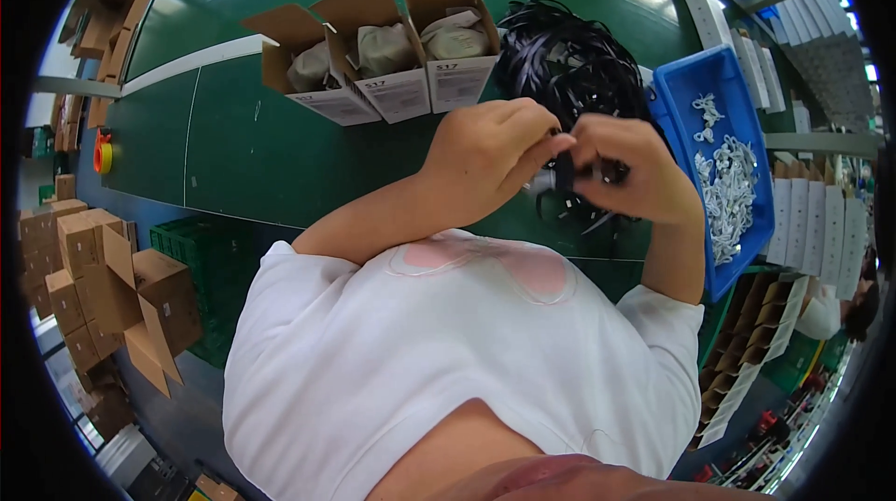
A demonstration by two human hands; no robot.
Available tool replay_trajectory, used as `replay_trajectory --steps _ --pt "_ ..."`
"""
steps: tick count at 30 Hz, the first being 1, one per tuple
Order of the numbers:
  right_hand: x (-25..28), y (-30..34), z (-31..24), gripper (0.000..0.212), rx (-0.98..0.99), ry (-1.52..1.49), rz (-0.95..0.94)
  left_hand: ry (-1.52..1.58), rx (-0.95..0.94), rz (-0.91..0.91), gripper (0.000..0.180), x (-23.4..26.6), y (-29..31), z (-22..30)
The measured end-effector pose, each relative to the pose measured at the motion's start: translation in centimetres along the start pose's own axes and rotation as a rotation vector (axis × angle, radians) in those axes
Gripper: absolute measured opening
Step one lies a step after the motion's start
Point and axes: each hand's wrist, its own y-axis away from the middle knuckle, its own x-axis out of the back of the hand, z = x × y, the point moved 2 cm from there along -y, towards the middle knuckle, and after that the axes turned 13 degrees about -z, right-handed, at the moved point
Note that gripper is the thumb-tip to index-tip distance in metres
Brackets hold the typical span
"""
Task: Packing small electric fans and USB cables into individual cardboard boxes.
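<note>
My left hand (pixel 487 151) and my right hand (pixel 644 165) meet in front of my chest, over the green tabletop. Thumb and fingers of the left are pinched on a black strap (pixel 564 172) that hangs between the hands. The right hand is curled at the same strap, its fingers partly smeared by motion. Just beyond them lies a tangled heap of black straps (pixel 569 53). Left of the heap, three open white cartons (pixel 403 98) stand in a row, each with a grey-green wrapped item inside.
A blue tray (pixel 668 90) of white cable-like pieces (pixel 728 193) sits at the right. Yellow-and-red tape rolls (pixel 103 154) lie at the table's left side. Brown cartons (pixel 168 300) and a green crate (pixel 201 254) stand at the lower left; white boxes (pixel 812 221) line the right.
</note>
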Motion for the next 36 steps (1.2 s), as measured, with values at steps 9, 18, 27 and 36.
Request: replay_trajectory --steps 9,18,27,36 --pt "-2.3 -2.0 -1.4 0.020 0.018 -0.279 -0.016 -0.127 -0.167 0.035 0.012 1.3 1.1 0.1" --pt "-3.0 -4.8 -0.7 0.029 0.349 -0.527 0.110 0.185 -0.038 0.063 0.019 4.1 2.3 -1.2" --pt "0.6 -9.0 2.1 0.032 0.249 -0.660 0.214 -0.164 0.380 -0.222 0.053 15.9 -8.7 -4.9" --pt "-1.2 -9.6 3.1 0.027 0.140 -0.495 0.171 -0.846 0.355 -1.092 0.050 13.0 -10.3 -3.9"
